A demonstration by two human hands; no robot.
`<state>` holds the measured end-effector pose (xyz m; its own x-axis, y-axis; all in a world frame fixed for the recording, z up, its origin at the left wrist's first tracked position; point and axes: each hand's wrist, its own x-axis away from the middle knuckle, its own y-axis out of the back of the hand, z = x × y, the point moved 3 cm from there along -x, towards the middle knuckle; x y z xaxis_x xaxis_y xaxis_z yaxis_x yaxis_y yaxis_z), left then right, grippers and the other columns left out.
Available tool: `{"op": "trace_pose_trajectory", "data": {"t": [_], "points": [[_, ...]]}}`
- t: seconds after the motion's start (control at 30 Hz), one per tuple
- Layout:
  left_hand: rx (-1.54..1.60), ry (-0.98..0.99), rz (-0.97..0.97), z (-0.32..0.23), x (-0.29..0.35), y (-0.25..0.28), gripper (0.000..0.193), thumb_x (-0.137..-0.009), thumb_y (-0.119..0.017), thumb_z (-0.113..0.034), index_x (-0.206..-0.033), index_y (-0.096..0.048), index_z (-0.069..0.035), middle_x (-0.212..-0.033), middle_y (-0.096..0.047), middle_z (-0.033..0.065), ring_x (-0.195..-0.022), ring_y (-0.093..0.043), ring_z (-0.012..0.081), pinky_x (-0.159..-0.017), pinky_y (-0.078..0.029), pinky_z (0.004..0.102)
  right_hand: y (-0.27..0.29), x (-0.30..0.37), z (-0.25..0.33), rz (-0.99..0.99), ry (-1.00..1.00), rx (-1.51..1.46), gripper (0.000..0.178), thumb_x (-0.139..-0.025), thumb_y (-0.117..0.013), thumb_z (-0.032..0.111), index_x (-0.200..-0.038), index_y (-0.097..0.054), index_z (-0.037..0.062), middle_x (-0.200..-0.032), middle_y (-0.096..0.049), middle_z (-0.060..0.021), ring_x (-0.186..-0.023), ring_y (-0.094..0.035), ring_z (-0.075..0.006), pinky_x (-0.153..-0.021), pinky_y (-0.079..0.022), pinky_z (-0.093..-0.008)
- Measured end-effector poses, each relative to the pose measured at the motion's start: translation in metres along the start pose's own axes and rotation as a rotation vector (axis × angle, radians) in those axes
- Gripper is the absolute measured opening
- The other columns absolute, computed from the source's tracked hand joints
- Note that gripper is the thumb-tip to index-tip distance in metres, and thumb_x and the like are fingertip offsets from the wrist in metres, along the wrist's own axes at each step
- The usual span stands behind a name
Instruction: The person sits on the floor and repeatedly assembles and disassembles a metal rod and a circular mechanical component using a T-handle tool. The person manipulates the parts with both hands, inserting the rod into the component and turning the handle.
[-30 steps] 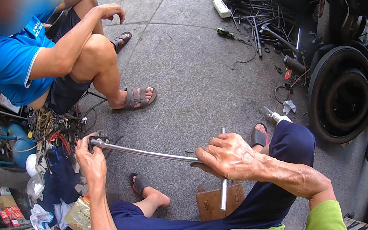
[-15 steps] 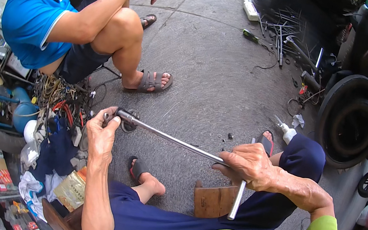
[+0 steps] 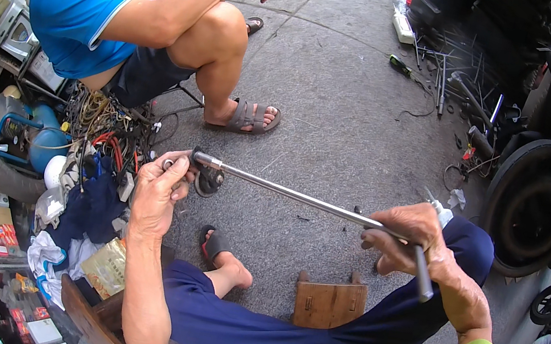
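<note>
Both hands [image 3: 158, 192] [image 3: 406, 235] grip a metal rod [image 3: 287, 191] above grey pavement [image 3: 345, 111]

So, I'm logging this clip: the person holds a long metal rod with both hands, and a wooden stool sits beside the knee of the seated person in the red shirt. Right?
Not quite. In the head view both hands, left hand and right hand, do grip the metal rod, and the wooden stool is there, but the seated person's shirt is blue, not red.

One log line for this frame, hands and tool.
left hand: grips rod end fitting | right hand: holds rod at dark handle | rod: level above pavement
</note>
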<state>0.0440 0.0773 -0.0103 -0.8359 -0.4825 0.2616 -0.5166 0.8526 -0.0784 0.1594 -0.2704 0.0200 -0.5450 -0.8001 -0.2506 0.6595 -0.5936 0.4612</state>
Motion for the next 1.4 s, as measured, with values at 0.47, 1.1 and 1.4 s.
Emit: {"op": "trace_pose_trajectory", "data": {"t": [0.47,1.1,1.4], "points": [[-0.164,0.021,-0.175,-0.005,0.014,0.005,0.019,-0.093,-0.064,-0.026,-0.085,-0.058,-0.01,-0.063,-0.048,-0.0069,-0.05,-0.037,-0.0014,-0.042,-0.022,0.0154,-0.008,-0.002,0.002,0.068,-0.685,-0.427,0.042,-0.088,-0.068,0.039,-0.093,-0.068,-0.0024,-0.074,-0.07,-0.0118,-0.071,-0.067,-0.0171,-0.074,-0.051,-0.0356],[-0.142,0.034,-0.222,0.0,0.014,-0.003,0.023,-0.092,-0.066,-0.026,-0.096,-0.06,-0.005,-0.062,-0.049,-0.005,-0.045,-0.035,-0.0004,-0.039,-0.022,0.0161,-0.01,-0.008,0.005,0.023,-0.807,-0.472,0.041,-0.087,-0.069,0.04,-0.088,-0.068,-0.0012,-0.069,-0.066,-0.0091,-0.067,-0.067,-0.0165,-0.074,-0.051,-0.0334],[-0.319,0.063,-0.28,-0.009,0.011,0.006,0.02,-0.093,-0.062,-0.025,-0.092,-0.061,-0.005,-0.075,-0.051,-0.0031,-0.055,-0.043,0.0011,-0.04,-0.025,0.0162,-0.001,-0.004,-0.015,-0.133,-0.924,-0.527,0.036,-0.09,-0.063,0.034,-0.076,-0.065,0.0009,-0.047,-0.051,-0.0022,-0.039,-0.042,-0.0081,-0.044,-0.034,-0.0253]]}}
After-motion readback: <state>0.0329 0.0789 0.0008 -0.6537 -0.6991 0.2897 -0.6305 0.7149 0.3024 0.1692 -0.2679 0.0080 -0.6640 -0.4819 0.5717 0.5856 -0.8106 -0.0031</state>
